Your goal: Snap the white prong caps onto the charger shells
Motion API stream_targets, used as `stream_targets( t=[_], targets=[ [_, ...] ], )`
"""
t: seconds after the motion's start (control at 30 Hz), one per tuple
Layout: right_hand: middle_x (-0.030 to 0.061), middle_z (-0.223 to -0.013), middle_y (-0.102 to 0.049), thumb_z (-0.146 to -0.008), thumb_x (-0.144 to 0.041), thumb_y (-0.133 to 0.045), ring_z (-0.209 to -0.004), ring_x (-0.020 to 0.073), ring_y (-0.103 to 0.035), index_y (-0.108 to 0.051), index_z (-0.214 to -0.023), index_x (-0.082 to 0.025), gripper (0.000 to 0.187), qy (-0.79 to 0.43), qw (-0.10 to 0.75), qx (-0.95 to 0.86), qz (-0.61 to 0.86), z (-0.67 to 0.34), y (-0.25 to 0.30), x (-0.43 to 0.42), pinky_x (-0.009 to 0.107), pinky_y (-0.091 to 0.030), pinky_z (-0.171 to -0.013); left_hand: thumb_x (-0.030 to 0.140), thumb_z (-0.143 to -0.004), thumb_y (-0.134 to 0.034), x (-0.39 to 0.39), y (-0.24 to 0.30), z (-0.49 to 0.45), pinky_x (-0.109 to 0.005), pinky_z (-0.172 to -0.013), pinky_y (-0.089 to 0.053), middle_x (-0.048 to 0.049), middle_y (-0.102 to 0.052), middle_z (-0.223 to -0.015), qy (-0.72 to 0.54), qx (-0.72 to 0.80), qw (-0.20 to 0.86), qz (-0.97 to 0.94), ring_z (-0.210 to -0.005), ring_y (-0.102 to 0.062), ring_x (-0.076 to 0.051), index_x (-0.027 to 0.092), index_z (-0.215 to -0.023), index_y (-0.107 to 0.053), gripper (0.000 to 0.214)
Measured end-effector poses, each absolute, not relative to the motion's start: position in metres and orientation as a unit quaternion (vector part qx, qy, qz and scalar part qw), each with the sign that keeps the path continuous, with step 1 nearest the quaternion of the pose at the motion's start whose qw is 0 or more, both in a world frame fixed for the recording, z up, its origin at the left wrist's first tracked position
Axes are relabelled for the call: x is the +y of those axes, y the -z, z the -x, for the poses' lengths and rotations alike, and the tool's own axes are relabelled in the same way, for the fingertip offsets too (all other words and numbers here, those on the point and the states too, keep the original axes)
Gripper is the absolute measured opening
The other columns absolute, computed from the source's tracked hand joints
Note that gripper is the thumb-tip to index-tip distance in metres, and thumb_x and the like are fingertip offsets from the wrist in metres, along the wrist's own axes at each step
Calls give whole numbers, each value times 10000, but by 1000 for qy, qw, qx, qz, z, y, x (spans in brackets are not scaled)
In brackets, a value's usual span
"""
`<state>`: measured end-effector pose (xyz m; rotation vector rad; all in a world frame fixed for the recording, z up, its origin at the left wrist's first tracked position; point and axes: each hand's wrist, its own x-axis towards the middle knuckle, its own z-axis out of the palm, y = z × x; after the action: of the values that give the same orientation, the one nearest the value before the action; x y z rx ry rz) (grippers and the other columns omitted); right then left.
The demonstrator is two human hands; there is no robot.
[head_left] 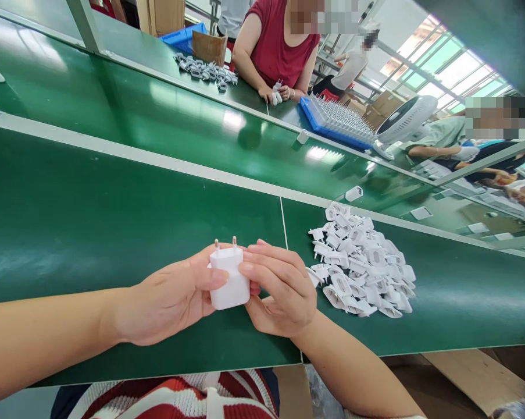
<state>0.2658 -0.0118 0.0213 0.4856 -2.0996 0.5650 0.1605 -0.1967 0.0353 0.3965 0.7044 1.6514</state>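
Between both hands, over the green work surface, is a white two-pin charger plug (229, 285), its two metal pins pointing up and away from me. My left hand (170, 299) grips its left side, thumb across the front face. The fingers of my right hand (284, 288) press on the upper right side and edge of the same plug; its thumb is lower and partly hidden behind. Just right of my right hand lies a heap of white plastic plug parts (367, 262), many with pins.
A raised rail (157, 163) divides my surface from a green belt, where loose white plugs (353, 194) lie. Across it, a person in a red top (284, 46) handles a plug. A blue tray (332, 131), a white fan (406, 119) and grey-white parts (205, 71) stand there.
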Motion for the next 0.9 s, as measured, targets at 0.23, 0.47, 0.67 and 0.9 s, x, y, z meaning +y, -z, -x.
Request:
stream_targets(
  t=[0.23, 0.47, 0.67, 0.9],
  targets=[
    [45, -1114, -709, -840, -96, -633, -1057, 213, -710, -673, -1338, -337, 554, -196, 407, -872, -187, -264, -23, -12, 442, -649, -999, 352, -901, -749, -194, -35, -151, -364, -1008, -597, -45, -724, -1174, -687, 335, 622, -173, -1119, -695, -224, 278, -1164, -724, 274],
    [132, -1167, -756, -879, -209, -741, -1083, 253, -749, -655, -1371, -192, 499, -241, 414, -847, -231, -264, -26, -4, 371, -683, -844, 327, -947, -639, -191, -34, -143, -516, -1072, -583, -100, -756, -1198, -693, 269, 646, -173, -1148, -721, -305, 211, -1230, -732, 320],
    [105, -1064, -686, -886, -228, -735, -1060, 237, -688, -730, -1230, -214, 344, -199, 411, -863, -216, -264, -25, -9, 386, -664, -881, 313, -923, -673, -190, -33, -144, -424, -1031, -608, -70, -742, -1189, -680, 299, 638, -201, -1137, -716, -264, 232, -1198, -713, 290],
    [83, -1037, -728, -819, -93, -712, -919, 187, -726, -729, -1244, -199, 438, -188, 424, -858, -222, -264, -27, -10, 312, -661, -800, 336, -966, -654, -192, -33, -146, -287, -1010, -548, -25, -682, -1162, -661, 294, 652, -226, -1122, -662, -172, 237, -1107, -638, 174]
  ],
)
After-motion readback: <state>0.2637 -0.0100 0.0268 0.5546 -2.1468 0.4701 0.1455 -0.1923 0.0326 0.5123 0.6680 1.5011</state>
